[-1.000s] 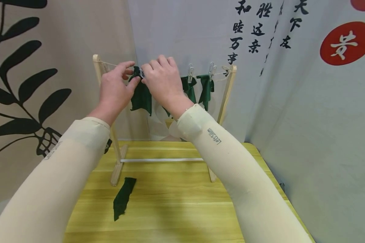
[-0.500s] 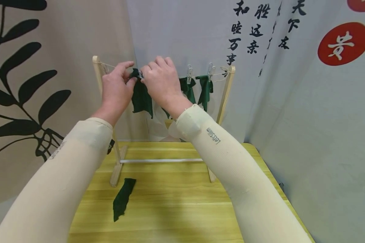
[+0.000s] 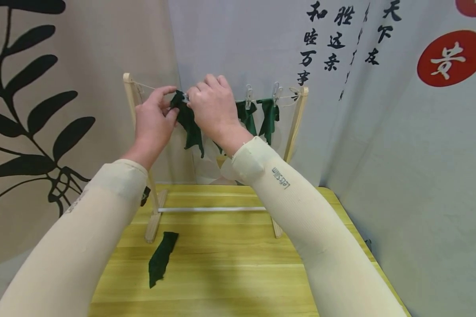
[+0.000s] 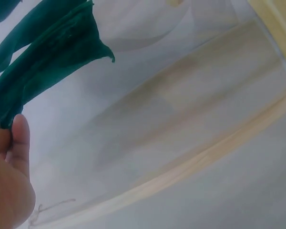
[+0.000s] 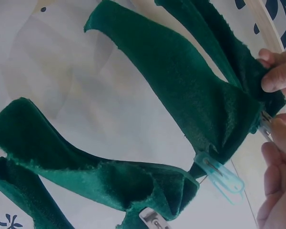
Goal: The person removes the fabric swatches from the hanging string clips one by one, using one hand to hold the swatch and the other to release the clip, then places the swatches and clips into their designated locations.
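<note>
My left hand pinches the cloth near its top; my right hand pinches the clip just beside it. Cloth hangs between both hands, toward the rack's left post. Risk, I'd say: clip bites only an edge, cloth slips off. Versus a second ago: cloth's tail narrower, swung right; left hand slightly lower.

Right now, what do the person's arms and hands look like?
The left sleeve and right sleeve are cream, close-fitting and end at the wrists. Dark lettering on the right one appears to read "LetsSlim"; the left one's is too slanted to read. The left hand and right hand are ungloved.
</note>
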